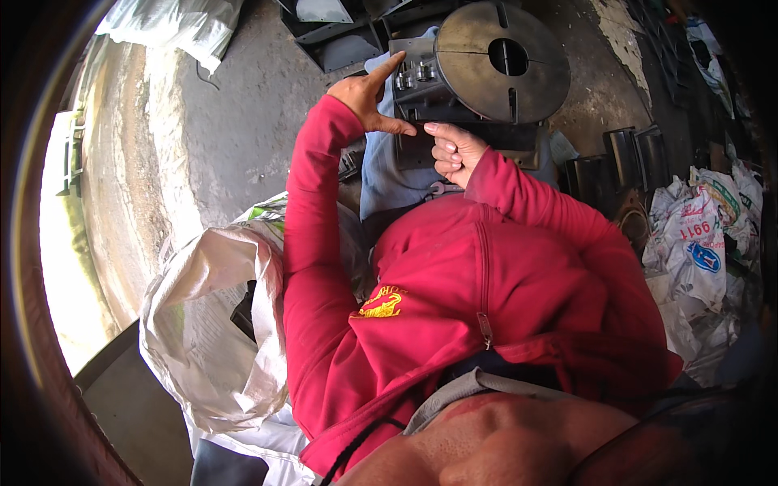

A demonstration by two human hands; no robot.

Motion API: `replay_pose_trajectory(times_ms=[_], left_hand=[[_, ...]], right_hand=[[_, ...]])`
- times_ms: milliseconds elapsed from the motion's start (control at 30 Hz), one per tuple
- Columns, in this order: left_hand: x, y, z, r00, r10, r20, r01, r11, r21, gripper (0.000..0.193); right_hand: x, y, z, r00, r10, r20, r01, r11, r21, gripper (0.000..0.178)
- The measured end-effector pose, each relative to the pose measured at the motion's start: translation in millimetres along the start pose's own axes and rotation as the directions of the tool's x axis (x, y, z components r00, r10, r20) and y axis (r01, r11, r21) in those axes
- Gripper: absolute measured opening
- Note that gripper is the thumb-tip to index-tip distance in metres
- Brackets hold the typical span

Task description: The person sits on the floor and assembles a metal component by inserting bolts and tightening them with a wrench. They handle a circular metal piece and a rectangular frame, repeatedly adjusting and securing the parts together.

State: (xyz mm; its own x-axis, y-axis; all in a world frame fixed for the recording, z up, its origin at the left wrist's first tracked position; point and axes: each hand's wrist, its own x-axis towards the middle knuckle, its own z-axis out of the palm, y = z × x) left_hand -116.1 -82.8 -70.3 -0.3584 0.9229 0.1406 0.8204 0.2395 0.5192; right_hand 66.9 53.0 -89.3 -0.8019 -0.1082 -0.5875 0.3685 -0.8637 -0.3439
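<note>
A round grey metal disc [470,61] with a dark central hole and slots sits on a dark metal frame [417,105] in front of me. Two shiny bolt-like fittings [414,75] stand on the frame left of the disc. My left hand [363,95] is at the frame's left side, thumb and index finger spread apart, the index tip close to the fittings. At the frame's near edge, my right hand [455,152] has its fingers curled, its index tip close to my left thumb. Whatever lies inside those curled fingers, if anything, is hidden.
A wrench end [440,189] shows by my lap, near blue cloth [378,170]. An open white sack [215,324] with something dark inside stands at my left. Black metal parts [336,44] lie beyond the disc, more [620,162] at right, near printed plastic bags [697,235].
</note>
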Motion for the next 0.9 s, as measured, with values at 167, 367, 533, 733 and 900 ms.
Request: replay_pose_trajectory(times_ms=[167,367,533,733,900], left_hand=[[5.2,8.4,-6.4,0.987,-0.107,0.118,0.098,0.992,0.074,0.109],[4.3,10.1,-5.3,0.986,-0.107,0.124,0.094,0.99,0.104,0.106],[1.7,5.6,-3.4,0.994,-0.059,0.09,0.054,0.997,0.058,0.104],[1.3,10.3,-7.8,0.993,-0.067,0.099,0.068,0.998,-0.005,0.104],[0.6,1.0,-0.1,0.999,-0.011,0.045,0.011,1.0,-0.003,0.103]], right_hand=[[0.6,-1.3,1.4,1.0,-0.011,0.007,0.01,0.999,0.039,0.026],[3.0,-1.4,-0.1,1.0,-0.014,0.025,0.012,0.998,0.061,0.027],[3.1,-5.6,2.0,0.999,-0.012,0.045,0.01,0.998,0.055,0.03],[7.7,-5.7,-1.0,0.996,0.007,0.091,-0.012,0.999,0.051,0.036],[9.6,-5.1,0.6,0.998,-0.003,0.058,0.003,1.0,0.0,0.042]])
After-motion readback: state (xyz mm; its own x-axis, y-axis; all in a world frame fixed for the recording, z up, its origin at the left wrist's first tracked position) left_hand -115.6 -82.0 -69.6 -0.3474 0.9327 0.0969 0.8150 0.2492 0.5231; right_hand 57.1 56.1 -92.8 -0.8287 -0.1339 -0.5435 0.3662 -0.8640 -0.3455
